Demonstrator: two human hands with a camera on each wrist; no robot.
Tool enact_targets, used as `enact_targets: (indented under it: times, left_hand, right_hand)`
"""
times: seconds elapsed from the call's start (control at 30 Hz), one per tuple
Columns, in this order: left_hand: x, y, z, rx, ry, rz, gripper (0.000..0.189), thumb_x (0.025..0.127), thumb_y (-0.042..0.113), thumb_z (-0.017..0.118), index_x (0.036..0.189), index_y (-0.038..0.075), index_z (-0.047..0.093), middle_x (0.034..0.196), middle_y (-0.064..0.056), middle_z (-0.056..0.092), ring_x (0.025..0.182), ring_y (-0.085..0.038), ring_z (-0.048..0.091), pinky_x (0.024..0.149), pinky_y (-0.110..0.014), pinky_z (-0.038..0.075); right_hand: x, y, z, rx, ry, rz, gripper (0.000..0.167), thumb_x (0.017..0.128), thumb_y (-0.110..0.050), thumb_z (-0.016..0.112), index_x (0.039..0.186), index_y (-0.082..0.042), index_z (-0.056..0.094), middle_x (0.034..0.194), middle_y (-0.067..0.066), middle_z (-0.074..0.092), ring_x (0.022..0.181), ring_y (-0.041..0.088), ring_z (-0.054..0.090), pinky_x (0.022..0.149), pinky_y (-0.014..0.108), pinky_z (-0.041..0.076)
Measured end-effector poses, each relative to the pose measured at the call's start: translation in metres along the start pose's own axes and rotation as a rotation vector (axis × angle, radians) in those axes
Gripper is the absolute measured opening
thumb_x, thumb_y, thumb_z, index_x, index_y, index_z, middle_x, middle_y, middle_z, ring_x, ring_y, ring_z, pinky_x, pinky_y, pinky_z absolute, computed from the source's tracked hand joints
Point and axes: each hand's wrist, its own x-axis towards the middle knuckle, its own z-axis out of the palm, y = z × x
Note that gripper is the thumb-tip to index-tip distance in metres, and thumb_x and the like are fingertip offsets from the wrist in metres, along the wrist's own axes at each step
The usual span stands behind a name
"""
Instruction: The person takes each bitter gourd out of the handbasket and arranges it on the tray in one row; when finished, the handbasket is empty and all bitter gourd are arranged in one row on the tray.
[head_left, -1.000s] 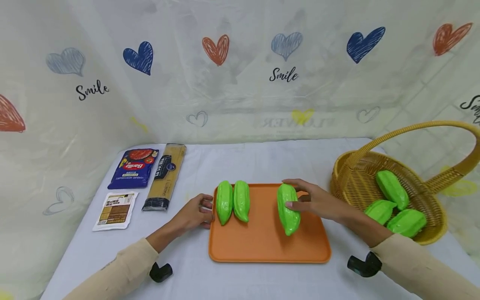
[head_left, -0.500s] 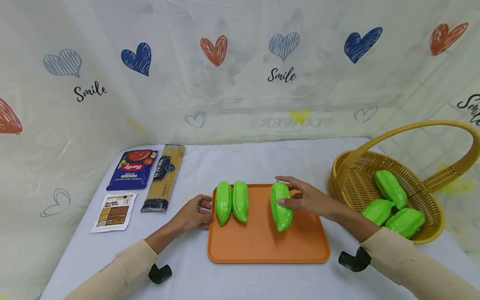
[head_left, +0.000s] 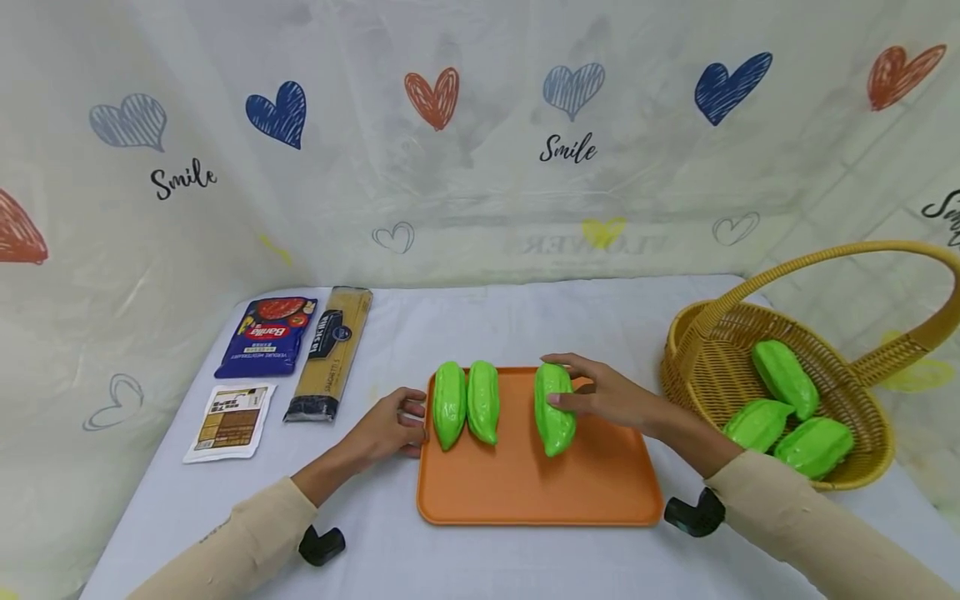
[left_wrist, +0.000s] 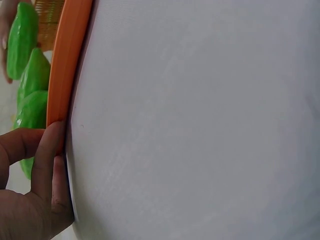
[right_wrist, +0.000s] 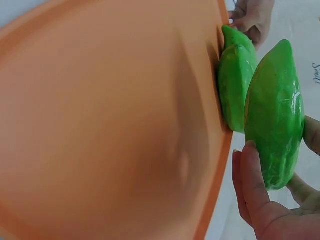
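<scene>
My right hand (head_left: 606, 398) grips a glossy green ridged fruit (head_left: 553, 421) over the right-middle of an orange tray (head_left: 540, 500). In the right wrist view, fingers and thumb hold that fruit (right_wrist: 275, 115) around its blunt end, tapered tip pointing away, and a shadow falls on the tray. Two like fruits, a left one (head_left: 449, 404) and a right one (head_left: 483, 404), lie side by side along the tray's left end. At the tray's left edge my left hand (head_left: 390, 427) pinches the rim (left_wrist: 62, 75), as the left wrist view shows.
At right stands a wicker basket (head_left: 697, 367) with a tall handle, holding three green fruits (head_left: 784, 379). Back left lie a blue Barilla pouch (head_left: 258, 354), a spaghetti pack (head_left: 327, 358) and a white-and-brown pouch (head_left: 231, 421). White cloth (head_left: 375, 550) covers the table.
My right hand has carried the green fruit leftward over the tray, closer to the two lying there. The left hand has stayed at the tray's edge.
</scene>
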Motion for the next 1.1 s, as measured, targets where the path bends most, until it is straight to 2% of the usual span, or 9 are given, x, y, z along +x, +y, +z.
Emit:
enact_targets:
  times: [0.23, 0.5, 0.87, 1.1]
  left_hand:
    - [0.001, -0.001, 0.001, -0.003, 0.008, -0.001, 0.062, 0.085, -0.002, 0.069, 0.142, 0.005, 0.046, 0.123, -0.014, 0.054, 0.101, -0.023, 0.063, 0.072, -0.035, 0.064]
    - [0.0, 0.0, 0.001, -0.005, 0.008, -0.004, 0.064, 0.083, -0.002, 0.071, 0.142, 0.004, 0.046, 0.123, -0.014, 0.054, 0.101, -0.023, 0.063, 0.072, -0.035, 0.064]
    - [-0.002, 0.001, 0.002, 0.001, 0.013, -0.011, 0.063, 0.084, -0.002, 0.071, 0.142, 0.004, 0.047, 0.123, -0.014, 0.054, 0.101, -0.023, 0.063, 0.072, -0.034, 0.064]
    - [-0.001, 0.002, 0.001, 0.006, 0.006, -0.002, 0.063, 0.085, 0.0, 0.071, 0.142, 0.005, 0.046, 0.123, -0.014, 0.054, 0.102, -0.023, 0.063, 0.073, -0.034, 0.064]
  right_hand:
    - [0.01, 0.002, 0.007, -0.03, 0.003, 0.023, 0.067, 0.092, -0.038, 0.071, 0.151, -0.026, 0.042, 0.143, 0.016, 0.046, 0.117, 0.028, 0.063, 0.095, 0.041, 0.057]
    - [0.023, 0.003, 0.012, -0.035, -0.024, 0.001, 0.068, 0.094, -0.032, 0.069, 0.154, -0.016, 0.039, 0.145, 0.02, 0.044, 0.131, 0.036, 0.048, 0.093, 0.041, 0.056]
    - [0.039, 0.008, 0.016, -0.025, -0.059, 0.004, 0.07, 0.094, -0.029, 0.069, 0.155, -0.016, 0.037, 0.145, 0.023, 0.041, 0.117, 0.03, 0.058, 0.087, 0.039, 0.058]
    - [0.045, 0.006, 0.017, -0.069, -0.058, -0.029, 0.069, 0.096, -0.032, 0.066, 0.155, -0.013, 0.036, 0.145, 0.024, 0.044, 0.122, 0.035, 0.056, 0.092, 0.043, 0.055]
